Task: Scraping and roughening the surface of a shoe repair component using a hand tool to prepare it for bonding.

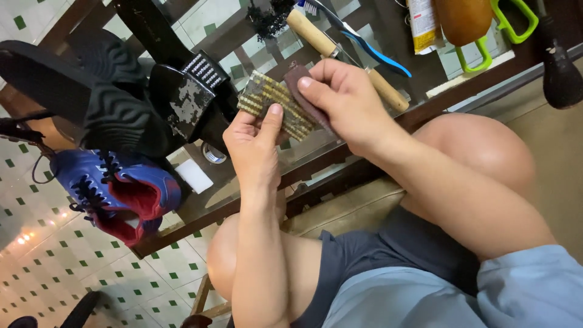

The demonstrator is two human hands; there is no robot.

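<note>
At the centre of the frame a small woven strap piece, gold-green with a studded texture, is held up over the glass tabletop. It is pinched at its lower edge by the left hand, the thumb laid flat on its face and the fingers closed behind it. Its long axis is seen to run from upper left to lower right. A dark reddish-brown strip of sandpaper is pressed onto the strap's right end by the right hand, whose fingers are curled shut around it; this hand is the nearer to the strap's right end, the left to its middle.

At the upper left a black sandal with a scuffed patch is seen, and below it a blue and red sports shoe. A small white block lies between them. At the top of the frame a wooden-handled brush, a blue toothbrush, a white and yellow tube bearing small print, and green-handled scissors are laid.
</note>
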